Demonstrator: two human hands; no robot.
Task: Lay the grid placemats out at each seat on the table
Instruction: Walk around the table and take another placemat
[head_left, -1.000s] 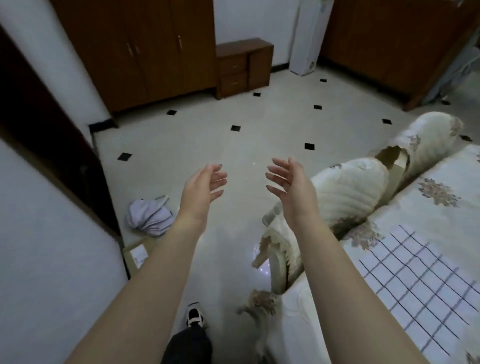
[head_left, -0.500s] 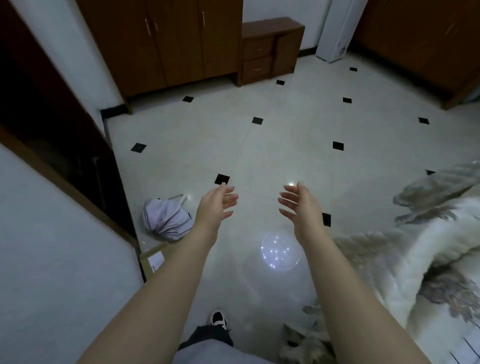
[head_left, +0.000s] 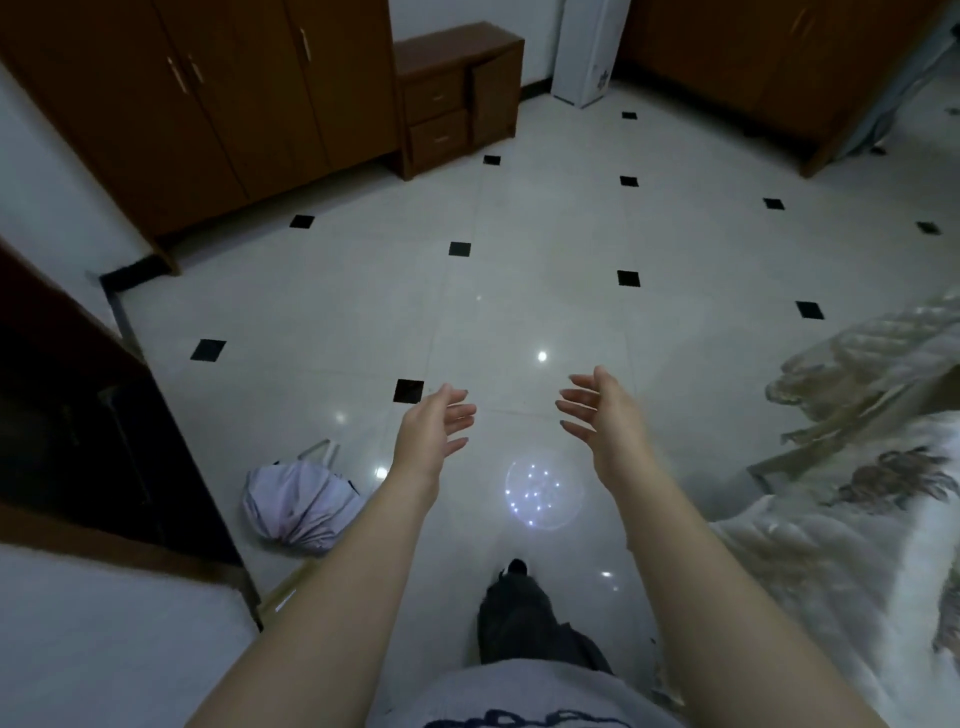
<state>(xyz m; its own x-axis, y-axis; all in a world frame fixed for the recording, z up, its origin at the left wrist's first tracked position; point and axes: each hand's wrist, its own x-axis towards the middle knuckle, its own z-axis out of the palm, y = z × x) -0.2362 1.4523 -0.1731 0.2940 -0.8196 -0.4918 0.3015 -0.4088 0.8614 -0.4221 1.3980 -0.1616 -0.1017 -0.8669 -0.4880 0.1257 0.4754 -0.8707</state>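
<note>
- Now, where the placemat lies I cannot tell; this view does not show it.
- I see the left hand (head_left: 431, 431) held out in the air over the floor (head_left: 519, 291). Its fingers are straight and a little spread, the palm is turned toward the other hand, and it holds nothing.
- The right hand (head_left: 605, 421) is level with it and apart from it. It is open in the same way, with the palm facing left, and it also holds nothing.
- Between the two wrists, the floor shows a round reflection (head_left: 543, 488) with small bright dots in it.
- Under the arms I see one leg (head_left: 524, 618) in dark trousers and a dark shoe (head_left: 517, 566) on the tiles.
- At the right edge a pale cloth (head_left: 857, 545) with a brown flower pattern hangs in folds. It is blurred, and I cannot tell what it covers.
- Left of the left forearm a grey bundle (head_left: 301, 504) lies on the floor, near a dark cabinet (head_left: 78, 441).
- The floor is pale tile with small black squares.
- On the far side stands a brown wardrobe (head_left: 208, 104), with a drawer unit (head_left: 457, 98) just beside it.
</note>
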